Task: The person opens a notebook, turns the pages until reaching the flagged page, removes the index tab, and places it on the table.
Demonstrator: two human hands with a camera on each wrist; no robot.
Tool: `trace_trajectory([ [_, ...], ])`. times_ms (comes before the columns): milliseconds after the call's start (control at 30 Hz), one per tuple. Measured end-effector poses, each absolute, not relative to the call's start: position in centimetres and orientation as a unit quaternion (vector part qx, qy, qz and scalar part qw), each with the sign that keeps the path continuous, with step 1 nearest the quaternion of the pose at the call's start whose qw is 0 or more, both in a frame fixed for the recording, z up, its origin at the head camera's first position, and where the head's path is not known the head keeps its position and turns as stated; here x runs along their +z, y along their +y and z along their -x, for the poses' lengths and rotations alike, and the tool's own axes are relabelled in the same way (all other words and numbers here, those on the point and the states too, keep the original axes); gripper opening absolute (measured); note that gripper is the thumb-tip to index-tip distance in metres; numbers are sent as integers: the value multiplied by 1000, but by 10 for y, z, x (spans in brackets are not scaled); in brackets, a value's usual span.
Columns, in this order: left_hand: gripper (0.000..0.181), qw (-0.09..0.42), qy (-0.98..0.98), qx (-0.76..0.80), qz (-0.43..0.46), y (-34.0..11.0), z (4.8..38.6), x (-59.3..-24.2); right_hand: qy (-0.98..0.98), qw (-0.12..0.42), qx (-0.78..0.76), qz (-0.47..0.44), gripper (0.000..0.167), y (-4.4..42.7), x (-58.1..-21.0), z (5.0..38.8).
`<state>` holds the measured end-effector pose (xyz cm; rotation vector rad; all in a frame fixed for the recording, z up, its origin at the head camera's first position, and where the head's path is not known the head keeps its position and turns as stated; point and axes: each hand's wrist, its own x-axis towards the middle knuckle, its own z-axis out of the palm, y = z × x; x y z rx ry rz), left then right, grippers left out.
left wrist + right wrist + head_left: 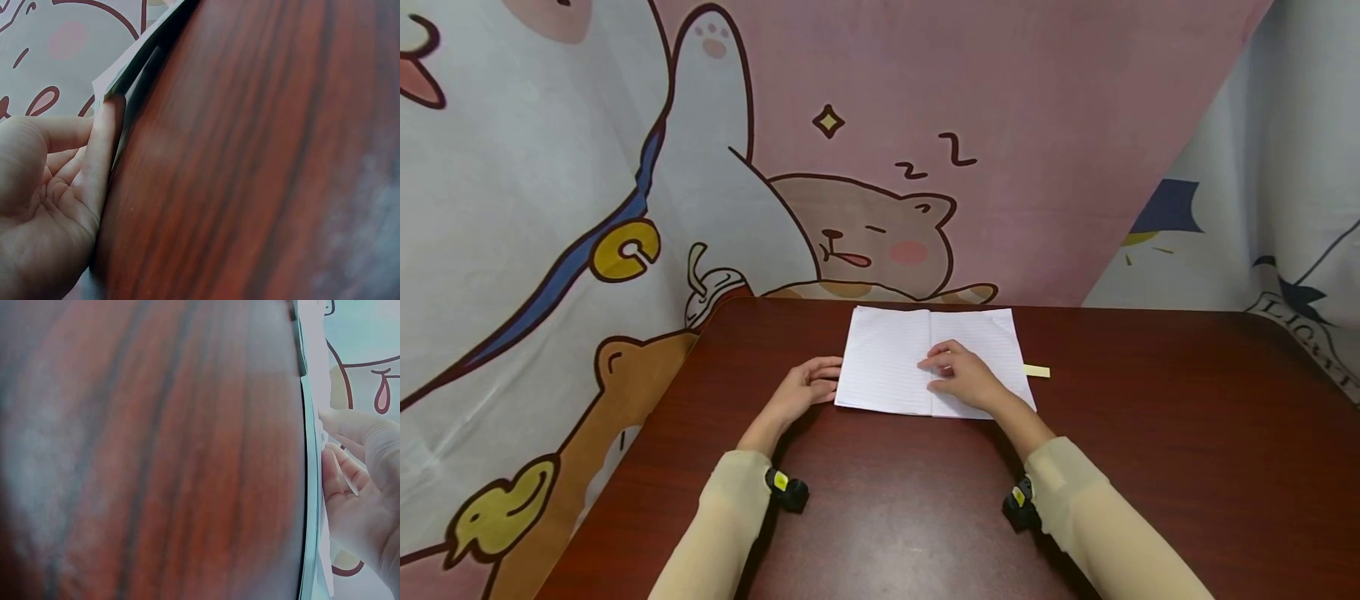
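An open notebook with blank lined pages lies on the table, its fold down the middle. My left hand is at its left edge, fingers loosely bent. In the left wrist view a fingertip touches the raised page edge, and no finger shows on top of the page. Over the right page, near the fold, is my right hand, with relaxed, slightly bent fingers whose tips touch the paper. The right wrist view shows that hand above the notebook's edge, holding nothing visible.
A pale yellow strip sticks out from the notebook's right side. The dark reddish wooden table reaches back to a cartoon-printed cloth. Each wrist wears a small black camera, such as the left one.
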<state>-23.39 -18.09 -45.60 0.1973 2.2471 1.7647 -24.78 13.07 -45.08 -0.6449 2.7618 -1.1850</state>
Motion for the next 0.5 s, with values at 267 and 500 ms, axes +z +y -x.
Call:
trace_trajectory([
  [267,46,138,775,613,-66,-182,234,-458,899,38,-382,210,32,128,-449,247],
  [500,46,138,771,618,-69,-180,234,-455,897,41,-392,203,35,131,-450,249],
])
